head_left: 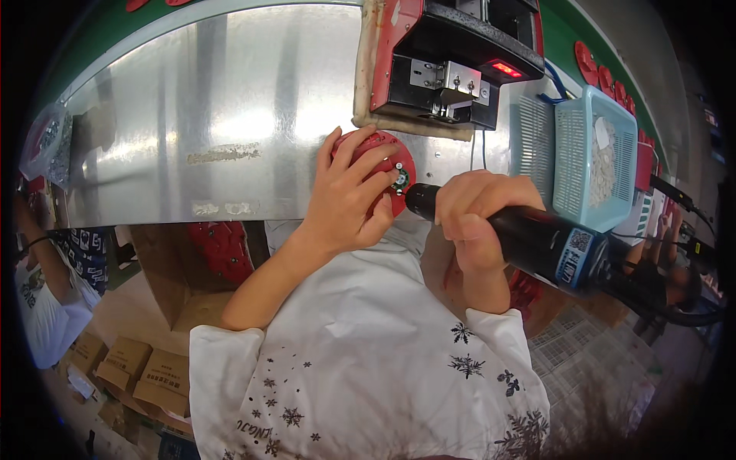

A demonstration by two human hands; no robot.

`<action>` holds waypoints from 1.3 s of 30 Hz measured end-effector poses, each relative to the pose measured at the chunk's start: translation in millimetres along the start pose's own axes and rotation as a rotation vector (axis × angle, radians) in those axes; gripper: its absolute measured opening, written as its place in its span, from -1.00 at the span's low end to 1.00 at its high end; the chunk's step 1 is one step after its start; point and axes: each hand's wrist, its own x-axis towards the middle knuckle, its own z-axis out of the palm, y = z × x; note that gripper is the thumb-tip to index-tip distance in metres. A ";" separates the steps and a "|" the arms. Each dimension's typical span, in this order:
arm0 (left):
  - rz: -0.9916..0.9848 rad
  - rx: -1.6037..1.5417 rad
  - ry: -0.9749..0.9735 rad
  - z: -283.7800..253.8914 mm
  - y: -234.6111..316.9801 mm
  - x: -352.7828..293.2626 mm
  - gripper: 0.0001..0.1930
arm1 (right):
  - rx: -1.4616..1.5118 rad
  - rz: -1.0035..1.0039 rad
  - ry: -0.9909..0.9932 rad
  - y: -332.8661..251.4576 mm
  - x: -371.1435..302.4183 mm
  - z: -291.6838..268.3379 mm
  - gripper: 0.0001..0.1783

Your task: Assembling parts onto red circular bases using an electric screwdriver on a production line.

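At the near edge of the shiny metal bench (215,107), my left hand (349,195) is clamped over a round red part (383,146), fingers spread across its top and thumb tucked under its lower side, pressing it down on the steel. A small metal ring with tiny screws (399,178) sits on the part's right face, showing between my fingertips. My right hand (479,211) is wrapped tight around the black barrel of an electric screwdriver (552,245), which lies nearly level and slightly tilted, its dark nose just at that ring; I cannot tell whether the bit is actually seated in a screw. A black cable runs off the tool's rear toward the right.

Behind the part, a red and black machine (452,54) with a lit red display stands on a worn pad. To its right a light blue plastic basket (594,153) holds small pale pieces, with a white mesh basket (530,138) beside it. Below the bench edge, more red parts (222,249) lie in an open cardboard box (165,268), and flat cartons (146,372) are stacked on the floor. Another person's arm (38,264) shows at the far left.
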 end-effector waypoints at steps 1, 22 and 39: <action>-0.008 -0.010 -0.032 -2.2 1.7 1.3 -0.73 | -0.002 0.000 0.000 -0.8 -0.9 1.3 -0.77; 0.030 0.240 -0.036 -21.9 5.7 -33.2 -0.41 | -0.278 -0.100 -0.219 -4.4 -0.3 32.9 -0.83; -0.563 0.821 0.320 -147.9 -19.2 -176.0 -0.42 | 0.291 -0.053 -0.005 -18.4 18.9 40.8 -0.56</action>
